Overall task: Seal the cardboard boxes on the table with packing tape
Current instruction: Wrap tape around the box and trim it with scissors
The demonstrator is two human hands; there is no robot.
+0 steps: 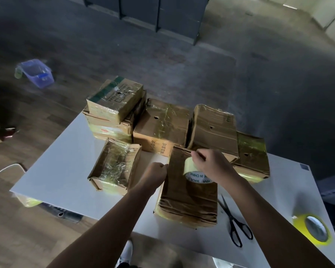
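Note:
A long brown cardboard box lies in front of me on the white table. My right hand grips a roll of clear packing tape resting on the box's top near its far end. My left hand is curled at the box's upper left edge; what it pinches is hidden. Several other boxes wrapped in shiny tape stand behind: a stack at the back left, one in the middle, one to the right, and a small one at the left.
Black scissors lie right of the box. A second, yellow tape roll sits near the table's right corner. On the floor are a blue plastic bin and a white cable. Dark shelving stands far back.

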